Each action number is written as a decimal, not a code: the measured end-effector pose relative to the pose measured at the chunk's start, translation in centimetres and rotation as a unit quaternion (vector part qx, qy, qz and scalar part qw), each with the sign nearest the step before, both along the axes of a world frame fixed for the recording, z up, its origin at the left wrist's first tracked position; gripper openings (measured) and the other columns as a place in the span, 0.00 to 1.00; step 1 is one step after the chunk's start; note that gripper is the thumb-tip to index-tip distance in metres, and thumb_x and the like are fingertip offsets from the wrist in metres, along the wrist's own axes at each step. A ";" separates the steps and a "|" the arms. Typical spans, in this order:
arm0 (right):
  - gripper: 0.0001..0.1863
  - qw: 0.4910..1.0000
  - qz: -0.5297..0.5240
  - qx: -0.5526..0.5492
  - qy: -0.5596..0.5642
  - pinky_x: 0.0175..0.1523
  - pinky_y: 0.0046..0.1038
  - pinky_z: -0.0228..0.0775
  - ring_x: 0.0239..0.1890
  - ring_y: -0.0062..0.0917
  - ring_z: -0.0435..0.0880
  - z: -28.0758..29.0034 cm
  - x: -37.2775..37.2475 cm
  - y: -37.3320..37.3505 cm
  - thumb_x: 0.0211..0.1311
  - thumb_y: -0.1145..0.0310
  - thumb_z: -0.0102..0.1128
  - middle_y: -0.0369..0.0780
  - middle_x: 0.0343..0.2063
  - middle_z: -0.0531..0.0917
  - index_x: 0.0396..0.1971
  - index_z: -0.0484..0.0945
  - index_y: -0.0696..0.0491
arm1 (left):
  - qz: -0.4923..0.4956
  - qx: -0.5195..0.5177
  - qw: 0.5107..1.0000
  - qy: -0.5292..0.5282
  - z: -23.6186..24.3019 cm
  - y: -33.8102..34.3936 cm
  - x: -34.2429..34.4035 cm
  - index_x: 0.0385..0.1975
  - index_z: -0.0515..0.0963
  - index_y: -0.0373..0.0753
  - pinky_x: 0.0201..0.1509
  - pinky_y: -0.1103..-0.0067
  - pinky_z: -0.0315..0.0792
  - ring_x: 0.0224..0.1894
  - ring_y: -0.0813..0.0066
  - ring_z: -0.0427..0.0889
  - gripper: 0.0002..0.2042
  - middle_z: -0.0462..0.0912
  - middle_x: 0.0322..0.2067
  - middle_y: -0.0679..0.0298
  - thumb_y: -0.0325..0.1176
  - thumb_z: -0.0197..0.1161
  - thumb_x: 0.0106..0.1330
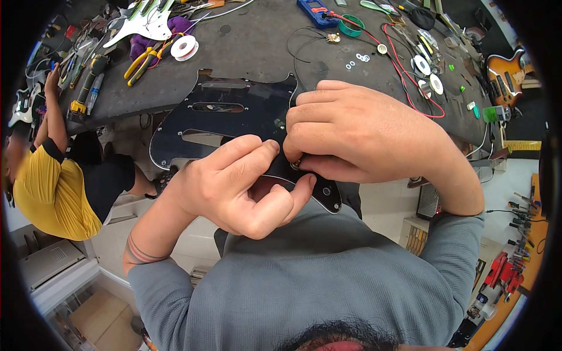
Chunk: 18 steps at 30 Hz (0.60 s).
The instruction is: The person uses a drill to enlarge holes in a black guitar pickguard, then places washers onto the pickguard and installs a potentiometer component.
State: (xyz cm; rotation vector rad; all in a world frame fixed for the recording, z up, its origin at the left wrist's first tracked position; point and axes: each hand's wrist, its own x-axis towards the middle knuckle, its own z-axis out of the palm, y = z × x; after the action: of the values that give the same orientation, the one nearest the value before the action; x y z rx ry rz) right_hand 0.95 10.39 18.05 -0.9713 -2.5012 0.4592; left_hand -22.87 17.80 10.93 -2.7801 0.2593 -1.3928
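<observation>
A black guitar pickguard point(257, 105) with long pickup slots and small screws round its rim is held up in front of me, its far part near the bench edge. My left hand point(240, 187) is closed on its near edge, thumb and fingers curled round it. On the pickguard's face, my right hand point(357, 131) pinches a small round metal part point(295, 165), mostly hidden by the fingertips. A bare round hole point(326, 191) shows close to the pickguard's pointed near end.
Across the dark bench point(246, 50) lie yellow-handled pliers point(140, 67), a solder spool point(185, 48), a cordless driver point(88, 88), washers point(358, 59), red cable point(404, 73) and a blue multimeter point(317, 13). A white pickguard point(140, 23) lies at the back left. A person in yellow point(55, 190) works at left.
</observation>
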 end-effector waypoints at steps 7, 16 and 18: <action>0.08 0.997 0.005 -0.041 -0.072 0.53 0.36 0.74 0.45 0.33 0.84 1.1 -0.6 0.4 0.66 0.65 0.69 0.37 0.35 0.82 0.41 0.83 0.51 | -0.004 0.012 1.000 -0.001 -0.1 0.1 -0.1 0.25 0.89 0.48 0.29 0.72 0.77 0.32 0.63 0.85 0.08 0.55 0.24 0.65 0.26 0.78 0.47; 0.09 0.999 -0.014 0.014 -0.025 0.48 0.37 0.68 0.40 0.35 0.78 1.0 0.4 0.5 0.63 0.66 0.71 0.37 0.34 0.79 0.37 0.80 0.51 | -0.006 0.018 1.000 -0.010 0.3 0.2 0.3 0.26 0.89 0.48 0.28 0.73 0.76 0.33 0.62 0.84 0.10 0.57 0.24 0.66 0.25 0.81 0.46; 0.09 1.000 0.006 -0.019 -0.004 0.48 0.37 0.68 0.41 0.35 0.79 1.0 0.3 0.5 0.62 0.68 0.72 0.36 0.35 0.80 0.38 0.81 0.51 | -0.003 0.018 1.000 -0.012 0.2 0.1 0.4 0.26 0.89 0.48 0.28 0.73 0.76 0.32 0.63 0.84 0.10 0.57 0.24 0.67 0.25 0.81 0.46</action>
State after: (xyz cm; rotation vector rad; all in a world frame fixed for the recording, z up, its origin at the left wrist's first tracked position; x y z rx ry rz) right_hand 1.21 10.92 19.02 -0.9748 -2.5154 0.5105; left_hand -22.52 17.87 11.13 -2.7354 0.2894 -1.4067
